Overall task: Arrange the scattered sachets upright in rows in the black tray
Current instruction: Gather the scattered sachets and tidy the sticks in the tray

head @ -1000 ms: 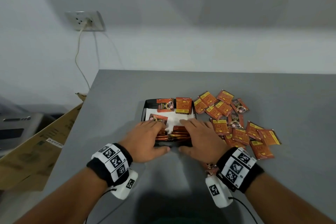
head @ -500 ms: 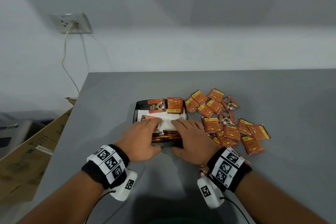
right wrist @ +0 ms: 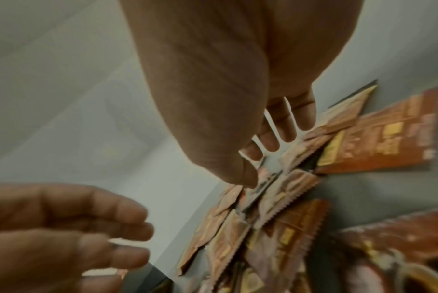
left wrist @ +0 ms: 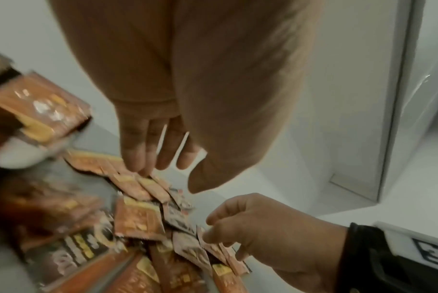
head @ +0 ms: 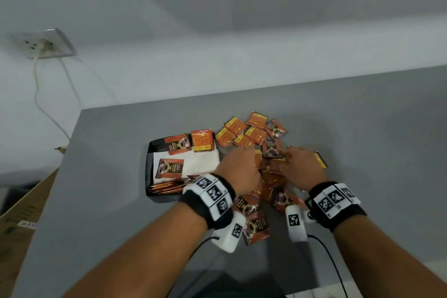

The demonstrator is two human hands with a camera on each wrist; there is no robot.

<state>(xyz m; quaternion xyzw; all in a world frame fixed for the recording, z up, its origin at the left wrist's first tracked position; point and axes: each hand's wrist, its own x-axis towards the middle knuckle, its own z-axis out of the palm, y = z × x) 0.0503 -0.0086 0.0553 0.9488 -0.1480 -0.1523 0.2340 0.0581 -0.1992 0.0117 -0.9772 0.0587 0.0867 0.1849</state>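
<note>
The black tray (head: 148, 172) sits left of centre on the grey table, lined with white paper. A short row of upright sachets (head: 167, 187) fills its near end. One sachet (head: 170, 169) lies flat on the paper and two more (head: 202, 140) lean at the far wall. Orange and black sachets (head: 251, 133) lie scattered in a pile to the tray's right. My left hand (head: 239, 172) is over the pile, and its straight fingers (left wrist: 143, 158) touch sachets (left wrist: 137, 186). My right hand (head: 302, 167) is beside it; its thumb (right wrist: 248, 181) and bent fingertips (left wrist: 209, 220) touch the top sachets (right wrist: 288, 188).
More sachets (head: 256, 227) lie under my wrists near the front of the table (head: 375, 140). A cardboard box (head: 21, 213) stands off the table's left edge. A wall socket (head: 46, 43) with a cable is at the back left. A thin cable (head: 326, 256) trails from my right wrist.
Both hands have left the upright row at the tray's near end and moved right onto the loose pile. The head view has swung so the tray now sits further left.
</note>
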